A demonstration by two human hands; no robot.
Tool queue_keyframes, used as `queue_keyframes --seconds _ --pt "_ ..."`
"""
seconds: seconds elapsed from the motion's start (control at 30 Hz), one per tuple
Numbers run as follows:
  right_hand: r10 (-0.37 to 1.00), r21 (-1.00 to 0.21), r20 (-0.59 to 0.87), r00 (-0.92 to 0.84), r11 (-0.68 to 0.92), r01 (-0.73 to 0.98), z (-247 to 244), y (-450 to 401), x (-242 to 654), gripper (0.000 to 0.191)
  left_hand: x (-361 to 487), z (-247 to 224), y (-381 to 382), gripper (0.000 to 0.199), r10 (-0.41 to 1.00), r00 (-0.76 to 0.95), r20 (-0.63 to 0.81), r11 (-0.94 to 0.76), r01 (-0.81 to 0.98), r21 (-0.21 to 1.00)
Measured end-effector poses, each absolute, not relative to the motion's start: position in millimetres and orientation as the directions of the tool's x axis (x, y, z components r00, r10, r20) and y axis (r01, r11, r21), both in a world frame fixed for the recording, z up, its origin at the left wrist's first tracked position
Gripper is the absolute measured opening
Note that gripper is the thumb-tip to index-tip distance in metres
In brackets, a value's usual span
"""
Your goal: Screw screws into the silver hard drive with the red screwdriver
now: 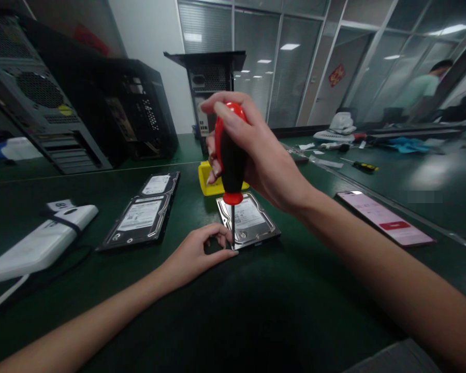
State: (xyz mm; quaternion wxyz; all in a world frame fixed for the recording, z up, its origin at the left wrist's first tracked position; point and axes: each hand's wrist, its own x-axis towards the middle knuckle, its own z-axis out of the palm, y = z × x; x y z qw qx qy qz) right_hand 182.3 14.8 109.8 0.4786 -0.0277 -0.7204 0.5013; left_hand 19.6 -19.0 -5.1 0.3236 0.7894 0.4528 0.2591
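Observation:
My right hand [252, 140] is wrapped round the red and black handle of a screwdriver [233, 166], held upright. Its tip meets the near left corner of a silver hard drive [252, 217] lying label up on the green table. At that same corner my left hand [205, 246] grips the drive's edge between thumb and fingers, close to the screwdriver tip. Just behind the drive is a yellow object [206, 181], partly hidden by my right hand. Two more hard drives, a nearer one [140, 217] and a farther one [159, 184], lie to the left.
A white power strip [42, 241] lies at the left. Black computer cases [46, 93] stand behind it, another [213, 83] at the back middle. To the right are a phone [384, 217] and a small screwdriver [365, 166]. A person [421, 90] is at the far right.

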Motion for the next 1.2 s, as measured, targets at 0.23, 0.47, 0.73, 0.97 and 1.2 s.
queue_keyframes --seconds 0.23,0.47,0.73,0.97,1.2 --pt "0.548 -0.727 0.682 -0.483 0.437 -0.530 107 23 180 0.027 18 -6 -18 0.020 0.861 0.483 0.157 -0.423 0.511 0.748" --pt "0.520 -0.709 0.704 -0.484 0.486 -0.511 104 25 182 0.032 18 -5 -18 0.023 0.876 0.465 0.128 -0.396 0.543 0.740" --pt "0.601 -0.762 0.647 -0.469 0.491 -0.422 109 16 180 0.018 19 -5 -18 0.023 0.877 0.463 0.128 -0.393 0.540 0.744" --pt "0.572 -0.713 0.701 -0.427 0.529 -0.461 105 21 177 0.008 19 -4 -19 0.022 0.874 0.469 0.129 -0.393 0.525 0.754" --pt "0.497 -0.645 0.765 -0.410 0.582 -0.495 103 18 174 0.012 20 -4 -19 0.021 0.865 0.478 0.155 -0.418 0.512 0.751"
